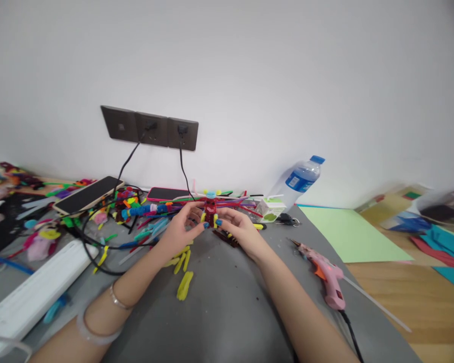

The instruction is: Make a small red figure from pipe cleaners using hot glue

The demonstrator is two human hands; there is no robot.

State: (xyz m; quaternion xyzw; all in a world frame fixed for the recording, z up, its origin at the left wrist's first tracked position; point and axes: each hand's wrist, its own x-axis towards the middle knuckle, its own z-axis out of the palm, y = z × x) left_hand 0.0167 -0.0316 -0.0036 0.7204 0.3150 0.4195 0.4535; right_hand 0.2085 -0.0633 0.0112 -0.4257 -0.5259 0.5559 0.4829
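Note:
Both my hands meet above the grey mat (219, 297), pinching a small red pipe-cleaner figure (211, 213) between them. My left hand (181, 229) grips its left side with curled fingers. My right hand (239, 229) holds the right side, fingertips closed on it. Yellow fuzzy pieces (184, 285) lie on the mat just below my left hand. A dark brown piece (227, 237) rests under my right hand.
A pink glue gun (327, 275) with its black cord lies right of my forearm. A water bottle (298, 181), a small carton (270, 208), two phones (87, 194) on charger cables, a white power strip (38, 290), scattered pipe cleaners and coloured paper sheets (351, 232) surround the mat.

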